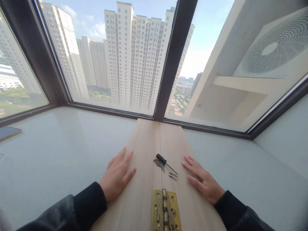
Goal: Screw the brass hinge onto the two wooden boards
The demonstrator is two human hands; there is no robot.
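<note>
Two pale wooden boards [144, 150] lie side by side on a white window sill, their seam running away from me. My left hand [117, 175] lies flat and open on the left board's edge. My right hand [203, 181] lies flat and open on the right board's edge. A brass hinge [166, 210] sits across the seam near me, between my hands. Beyond it lie a small black-handled screwdriver [163, 160] and several loose screws [158, 163], with two more screws [173, 175] a little nearer. Neither hand touches the tools.
The white sill [60, 154] spreads to both sides. Dark window frames [173, 61] stand behind the boards, with tower blocks outside. An outdoor fan unit [274, 48] shows through the right pane. A flat dark object [8, 132] lies at the far left.
</note>
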